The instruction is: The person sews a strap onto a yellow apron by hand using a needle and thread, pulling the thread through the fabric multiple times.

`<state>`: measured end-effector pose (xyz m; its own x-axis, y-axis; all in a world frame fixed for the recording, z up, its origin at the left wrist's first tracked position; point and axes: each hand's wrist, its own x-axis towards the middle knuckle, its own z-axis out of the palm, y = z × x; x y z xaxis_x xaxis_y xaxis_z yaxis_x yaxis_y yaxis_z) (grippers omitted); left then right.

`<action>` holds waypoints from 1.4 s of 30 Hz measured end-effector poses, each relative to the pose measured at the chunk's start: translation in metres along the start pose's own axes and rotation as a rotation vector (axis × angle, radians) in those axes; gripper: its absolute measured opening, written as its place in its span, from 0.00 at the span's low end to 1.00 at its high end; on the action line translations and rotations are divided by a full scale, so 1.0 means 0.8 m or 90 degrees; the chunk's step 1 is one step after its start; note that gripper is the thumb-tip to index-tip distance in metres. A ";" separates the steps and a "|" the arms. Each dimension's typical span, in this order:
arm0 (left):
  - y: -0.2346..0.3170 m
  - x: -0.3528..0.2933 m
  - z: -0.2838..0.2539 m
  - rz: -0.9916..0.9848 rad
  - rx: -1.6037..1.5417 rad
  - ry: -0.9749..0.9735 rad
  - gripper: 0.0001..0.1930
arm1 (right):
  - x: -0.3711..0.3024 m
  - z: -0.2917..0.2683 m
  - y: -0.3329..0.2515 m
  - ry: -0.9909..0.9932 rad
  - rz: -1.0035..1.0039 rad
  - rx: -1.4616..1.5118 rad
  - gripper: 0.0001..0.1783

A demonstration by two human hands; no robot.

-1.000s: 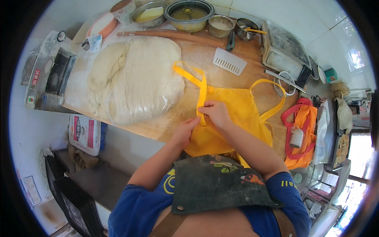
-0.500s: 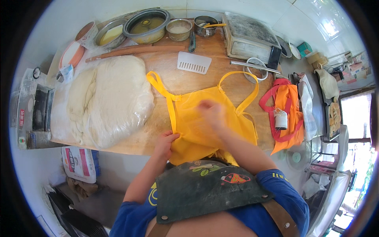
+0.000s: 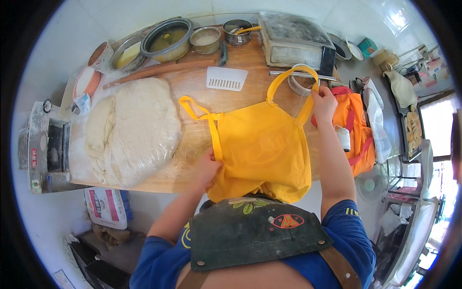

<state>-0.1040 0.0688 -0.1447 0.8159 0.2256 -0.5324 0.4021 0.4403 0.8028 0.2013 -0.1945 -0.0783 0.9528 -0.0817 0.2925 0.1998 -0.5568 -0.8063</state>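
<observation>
A yellow apron (image 3: 262, 149) with sewn-on strap loops lies spread over the wooden worktop, its lower part bunched at the front edge. My left hand (image 3: 210, 169) pinches its left edge, close to where a strap hangs down. Off to the right, my right hand (image 3: 325, 103) grips the yellow strap loop (image 3: 304, 114) and holds it out from the cloth. Just beyond that hand lies orange cloth (image 3: 358, 125) with red straps, and a white thread spool (image 3: 343, 138) sits on it.
A large plastic-covered dough slab (image 3: 144, 130) fills the worktop's left. Behind are a long rolling pin (image 3: 159, 74), a white slotted scraper (image 3: 227, 79), several metal bowls and a boxy scale (image 3: 298, 41). A metal rod (image 3: 284, 73) crosses a white ring-shaped item (image 3: 299, 88).
My right hand has moved from over the yellow cloth to the right and closed on the strap loop. The apron is pulled flatter. My left hand keeps its hold at the left edge.
</observation>
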 end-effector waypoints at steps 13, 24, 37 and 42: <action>-0.017 -0.041 -0.011 -0.035 0.365 -0.021 0.26 | -0.017 0.061 0.022 -0.083 -0.166 -0.399 0.09; -0.031 -0.042 -0.013 -0.056 0.365 0.006 0.29 | -0.198 0.259 -0.128 -0.665 -0.157 -0.269 0.18; 0.072 -0.019 -0.041 0.029 0.553 0.208 0.28 | -0.225 0.139 -0.081 -0.575 -0.059 0.075 0.08; 0.090 0.092 -0.043 0.213 0.820 0.355 0.16 | -0.256 0.120 -0.107 -0.458 -0.220 0.093 0.04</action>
<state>-0.0291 0.1470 -0.1352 0.8008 0.5954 -0.0656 0.5616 -0.7082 0.4278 0.0107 -0.0504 -0.1185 0.7356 0.6546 0.1743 0.4899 -0.3365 -0.8042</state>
